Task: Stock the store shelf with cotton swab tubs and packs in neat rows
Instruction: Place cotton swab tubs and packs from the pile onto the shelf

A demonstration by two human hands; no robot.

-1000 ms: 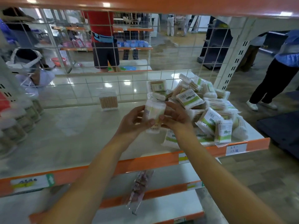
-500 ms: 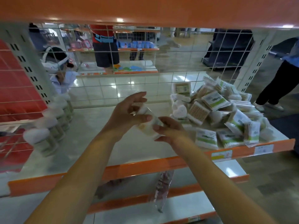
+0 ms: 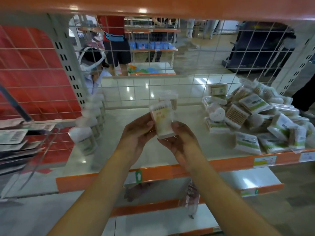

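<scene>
A clear rectangular cotton swab tub (image 3: 162, 120) is held upright above the middle of the white shelf (image 3: 153, 155). My left hand (image 3: 136, 132) grips its left side and my right hand (image 3: 182, 138) grips its lower right. Behind it a second clear tub (image 3: 171, 99) of wooden swabs stands near the back mesh. A loose heap of swab packs (image 3: 255, 120) covers the shelf's right end. A row of round white-lidded tubs (image 3: 90, 123) lines the left edge, running front to back.
A wire mesh (image 3: 153, 86) closes the shelf's back. An orange shelf (image 3: 153, 5) hangs overhead. Carded goods with barcodes (image 3: 15, 143) hang at the left. Lower shelves (image 3: 170, 218) hold a bagged item (image 3: 191, 200). People stand beyond the mesh.
Both hands have carried the tub leftward from the heap to the shelf's middle and turned it upright. My view has swung left.
</scene>
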